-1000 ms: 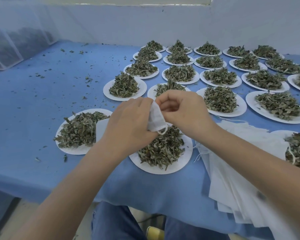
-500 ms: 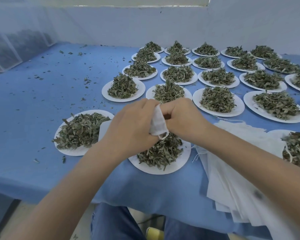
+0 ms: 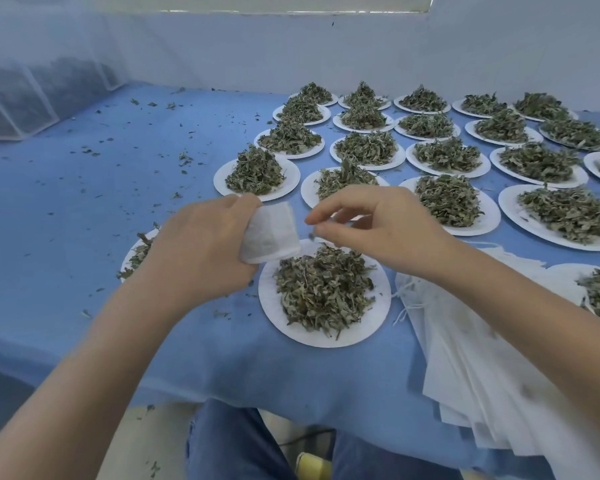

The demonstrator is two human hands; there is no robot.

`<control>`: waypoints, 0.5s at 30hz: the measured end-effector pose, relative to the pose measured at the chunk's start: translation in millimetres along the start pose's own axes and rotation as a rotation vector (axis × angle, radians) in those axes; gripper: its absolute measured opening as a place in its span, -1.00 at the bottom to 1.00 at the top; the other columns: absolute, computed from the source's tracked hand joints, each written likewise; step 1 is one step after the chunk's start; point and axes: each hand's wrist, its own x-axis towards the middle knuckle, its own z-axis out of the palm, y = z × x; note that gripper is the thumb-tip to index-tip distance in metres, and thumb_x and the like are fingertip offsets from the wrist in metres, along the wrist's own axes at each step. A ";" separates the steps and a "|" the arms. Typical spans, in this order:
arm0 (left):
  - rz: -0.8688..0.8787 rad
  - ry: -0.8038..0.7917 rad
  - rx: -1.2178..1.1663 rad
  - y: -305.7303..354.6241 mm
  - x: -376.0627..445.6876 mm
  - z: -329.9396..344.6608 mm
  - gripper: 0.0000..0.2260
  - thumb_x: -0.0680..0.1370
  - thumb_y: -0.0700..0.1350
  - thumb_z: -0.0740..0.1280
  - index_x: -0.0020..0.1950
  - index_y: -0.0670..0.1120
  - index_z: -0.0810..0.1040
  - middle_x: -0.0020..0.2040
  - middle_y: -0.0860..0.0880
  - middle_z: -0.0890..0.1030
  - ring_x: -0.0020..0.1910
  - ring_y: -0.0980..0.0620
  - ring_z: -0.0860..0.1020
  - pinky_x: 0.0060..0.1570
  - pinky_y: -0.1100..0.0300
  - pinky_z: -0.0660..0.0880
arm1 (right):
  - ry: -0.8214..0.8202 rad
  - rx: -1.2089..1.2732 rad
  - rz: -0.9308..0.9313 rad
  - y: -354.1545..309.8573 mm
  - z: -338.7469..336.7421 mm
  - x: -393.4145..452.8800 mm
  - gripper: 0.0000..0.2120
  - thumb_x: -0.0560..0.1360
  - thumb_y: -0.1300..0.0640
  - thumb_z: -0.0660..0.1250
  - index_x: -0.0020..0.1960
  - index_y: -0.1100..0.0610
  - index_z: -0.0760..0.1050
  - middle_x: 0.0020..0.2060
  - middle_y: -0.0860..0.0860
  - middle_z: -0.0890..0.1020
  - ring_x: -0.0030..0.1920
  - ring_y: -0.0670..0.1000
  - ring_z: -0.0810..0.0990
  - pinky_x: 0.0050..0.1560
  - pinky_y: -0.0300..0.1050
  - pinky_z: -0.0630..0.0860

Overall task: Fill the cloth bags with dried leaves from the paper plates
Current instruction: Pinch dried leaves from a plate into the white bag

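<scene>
L hand (image 3: 205,247) grips small white cloth bag (image 3: 270,233), partly filled, above nearest plate (image 3: 274,306) of dried leaves (image 3: 323,292). R hand (image 3: 378,226) fingertips pinched together beside it, contents unclear. Blue table cover (image 3: 84,209), leaf crumbs, white wall (image 3: 291,46) behind.

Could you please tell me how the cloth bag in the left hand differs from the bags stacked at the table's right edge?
The held bag is gripped by the left hand above the table, tilted; the stacked bags lie flat, fanned over each other under the right forearm. The held bag looks bent and shaded; the stacked ones lie smooth, with thin strings showing at their near ends. Both are white cloth.
</scene>
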 end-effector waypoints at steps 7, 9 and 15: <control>-0.030 -0.069 0.083 -5.2 -7.5 7.5 -0.71 0.37 -0.10 0.35 0.05 -0.07 0.41 -0.12 -0.01 0.49 -0.15 -0.10 0.46 -0.33 0.14 0.18 | -0.410 -0.536 0.053 0.4 18.3 4.7 -0.38 0.32 -0.40 0.26 0.30 -0.16 0.38 0.04 -0.16 0.39 -0.10 -0.17 0.39 -0.02 -0.18 0.39; -0.007 -0.062 0.071 -4.8 -8.3 10.4 -0.71 0.37 -0.11 0.34 0.07 -0.07 0.42 -0.11 -0.02 0.50 -0.13 -0.11 0.47 -0.31 0.14 0.17 | -0.443 -0.622 0.073 1.0 25.7 8.2 -0.33 0.34 -0.39 0.26 0.36 -0.12 0.33 -0.05 -0.14 0.33 -0.06 -0.12 0.34 0.01 -0.10 0.42; 0.026 -0.058 0.038 -6.6 -7.2 15.8 -0.66 0.38 -0.11 0.36 0.14 -0.07 0.43 -0.10 -0.03 0.50 -0.10 -0.11 0.47 -0.25 0.14 0.23 | -0.453 -0.676 0.064 -1.0 36.0 14.3 -0.64 0.48 -0.07 0.29 0.22 0.05 0.49 -0.04 0.02 0.54 -0.12 -0.04 0.40 -0.13 -0.16 0.38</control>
